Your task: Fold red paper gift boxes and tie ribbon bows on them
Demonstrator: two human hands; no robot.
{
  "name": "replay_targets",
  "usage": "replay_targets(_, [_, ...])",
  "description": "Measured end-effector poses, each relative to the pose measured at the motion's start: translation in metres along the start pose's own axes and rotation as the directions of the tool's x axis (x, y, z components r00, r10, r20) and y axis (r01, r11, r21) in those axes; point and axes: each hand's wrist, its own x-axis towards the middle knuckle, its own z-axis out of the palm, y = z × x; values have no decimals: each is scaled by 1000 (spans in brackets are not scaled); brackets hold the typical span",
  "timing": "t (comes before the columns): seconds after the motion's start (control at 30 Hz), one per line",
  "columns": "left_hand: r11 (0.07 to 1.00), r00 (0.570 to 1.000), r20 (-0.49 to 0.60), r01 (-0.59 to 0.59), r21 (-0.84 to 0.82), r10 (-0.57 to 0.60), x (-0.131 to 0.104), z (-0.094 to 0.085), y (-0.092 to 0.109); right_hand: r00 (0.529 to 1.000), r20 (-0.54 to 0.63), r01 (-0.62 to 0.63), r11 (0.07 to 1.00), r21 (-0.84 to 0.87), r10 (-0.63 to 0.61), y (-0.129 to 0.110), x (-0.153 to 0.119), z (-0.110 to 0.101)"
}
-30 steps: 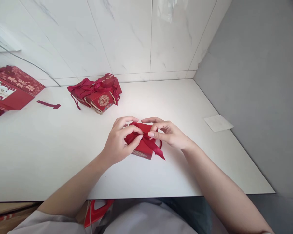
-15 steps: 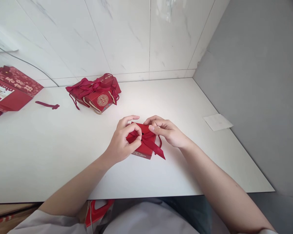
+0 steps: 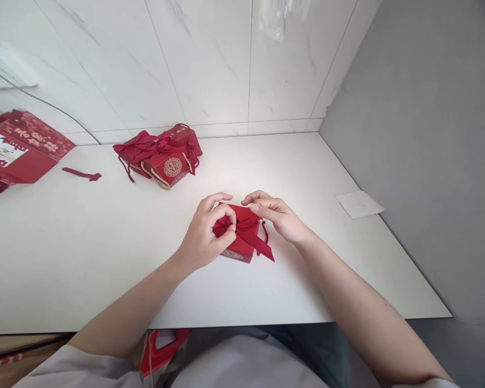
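Note:
A small red gift box [image 3: 239, 254] with a dark red ribbon bow [image 3: 248, 233] on top sits on the white table. My left hand [image 3: 208, 229] pinches the ribbon near the knot, thumb against forefinger, its other fingers raised over the box's left side. My right hand [image 3: 281, 216] hovers at the box's upper right edge, fingers loosely curved and the thumb beside the bow's right loop. No ribbon shows between these fingers. One ribbon tail hangs over the box's front right, near a twisted red cord handle [image 3: 265, 233]. The left part of the bow is partly hidden by my hand.
Several red ribboned boxes [image 3: 161, 156] cluster near the tiled wall. At left are a larger red box [image 3: 28, 153] and a dark red strip [image 3: 81, 174]. A white paper [image 3: 359, 204] lies near the right edge, beside a grey partition [image 3: 424, 134].
My right thumb and fingers have lifted slightly up and away from the bow's right loop. My left hand keeps its pinch near the knot. The view has shifted a little.

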Motion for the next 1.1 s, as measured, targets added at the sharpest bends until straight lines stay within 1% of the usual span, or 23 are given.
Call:
replay_targets(0.1, [996,998,-35,52,-66,-54,0,-1,0,996,-50,67,996,-63,-70,-3,-3,-1])
replay_targets(0.2, [974,995,-26,84,-212,-91,1,-4,-5,993,-63,98,991,-95,-104,-6,-5,-4])
replay_targets(0.27, [939,993,-16,102,-329,-114,3,-8,-11,992,-82,93,992,-90,-100,-7,-5,-6])
replay_targets(0.33, [910,992,-27,103,-402,-124,6,-13,-20,990,-103,88,993,-73,-95,-7,-5,-9])
replay_targets(0.43, [900,994,-33,80,-428,-105,9,-19,-33,989,-126,71,994,-85,-81,-9,-5,-14])
replay_targets(0.5, [898,997,-2,72,-435,-81,11,-22,-38,991,-131,19,989,-148,-38,-12,-7,-21])
replay_targets(0.57, [902,998,36,55,-427,-44,11,-23,-40,996,-69,-69,969,-236,54,-16,-10,-29])
replay_targets(0.6, [905,999,45,40,-424,-23,11,-23,-40,993,4,-111,955,-275,116,-19,-11,-33])
replay_targets(0.63, [905,999,50,24,-424,-3,11,-22,-40,979,94,-145,942,-303,181,-21,-13,-36])
replay_targets(0.67, [904,999,49,11,-428,11,11,-20,-40,952,190,-173,932,-318,242,-23,-14,-39])
replay_targets(0.73, [900,999,43,-3,-437,24,11,-17,-39,874,362,-212,925,-316,324,-26,-15,-40])
replay_targets(0.77, [901,999,42,-5,-433,25,11,-15,-40,842,418,-225,927,-301,340,-27,-15,-40])
replay_targets(0.8, [907,999,42,-6,-422,26,12,-14,-40,823,453,-232,931,-282,343,-28,-15,-39])
replay_targets(0.83, [914,999,40,-9,-405,28,13,-13,-41,816,469,-237,936,-260,337,-28,-15,-38])
replay_targets(0.97, [938,999,42,-8,-345,24,19,-14,-46,829,466,-257,951,-170,308,-27,-15,-34])
replay_targets(1.1, [946,996,83,-4,-324,33,22,-19,-49,821,495,-217,958,-190,284,-27,-15,-34])
